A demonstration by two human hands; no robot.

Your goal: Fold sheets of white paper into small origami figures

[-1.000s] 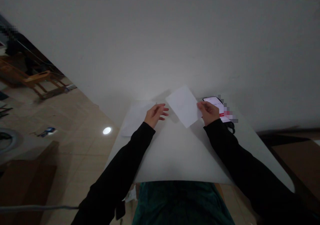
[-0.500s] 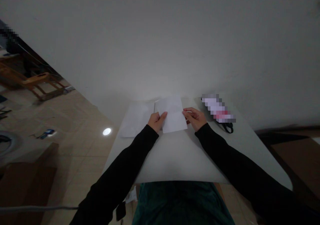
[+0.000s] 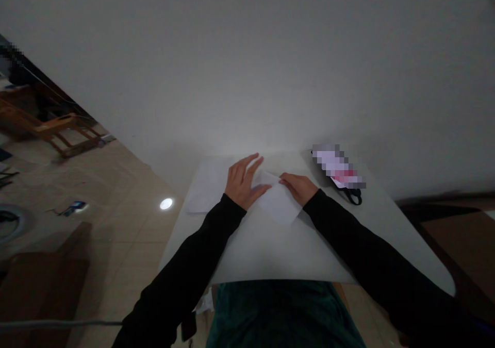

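Observation:
A white sheet of paper (image 3: pixel 279 206) lies turned at an angle on the white table (image 3: pixel 270 255), with its far corner bent over. My right hand (image 3: pixel 299 187) pinches the paper near its upper right edge. At the paper's left side is my left hand (image 3: pixel 243 184), fingers spread and thumb reaching over the sheet near the fold. More white paper (image 3: pixel 204 185) rests on the table to the left, partly behind my left hand.
A pixelated pink and white item with a black strap (image 3: pixel 351 196) lies at the table's right. A grey wall (image 3: pixel 247 69) rises behind the table. On the left, a wooden chair (image 3: pixel 58 126) and a brown box-like piece (image 3: pixel 42 281) stand on the tiled floor.
The paper has been turned and its far corner folded over. My left hand has let go of its pinch and spread its fingers. My right hand has moved slightly and still grips the paper.

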